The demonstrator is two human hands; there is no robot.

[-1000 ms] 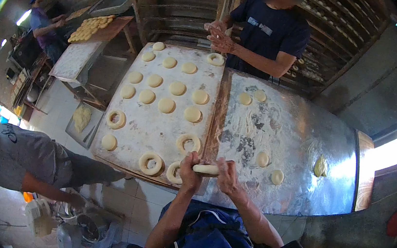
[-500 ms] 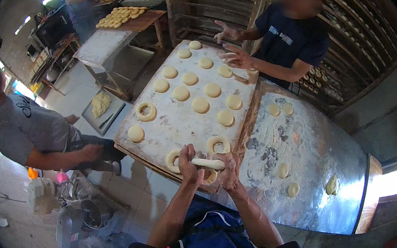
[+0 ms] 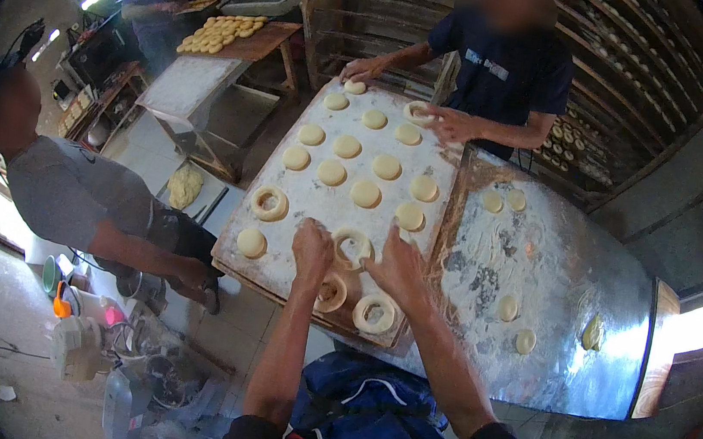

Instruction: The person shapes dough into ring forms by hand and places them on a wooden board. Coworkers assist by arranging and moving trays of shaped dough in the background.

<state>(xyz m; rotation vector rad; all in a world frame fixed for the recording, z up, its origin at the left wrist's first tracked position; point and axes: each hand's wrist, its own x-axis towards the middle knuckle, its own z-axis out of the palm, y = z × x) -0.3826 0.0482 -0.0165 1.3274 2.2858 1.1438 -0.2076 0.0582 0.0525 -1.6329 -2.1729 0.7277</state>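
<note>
A pale dough ring lies on the floured board, between my two hands. Beside its left edge, my left hand has its fingers curled closed; what they hold, if anything, is hidden. My right hand is at the ring's right edge, thumb and forefinger spread apart, the thumb close to the dough. Nearer to me lie a second dough ring and a third dough ring. Another dough ring sits at the left. Several flat dough rounds cover the board's middle.
Across the board, a co-worker in a dark shirt touches a dough round and a dough ring. Another person stands left. A floured metal table adjoins the right side. Racks stand behind; jugs are on the floor.
The dough ring stretched between my hands is no longer held up. My hands have moved farther apart and away from me. The co-worker's hands have come down onto dough at the far edge.
</note>
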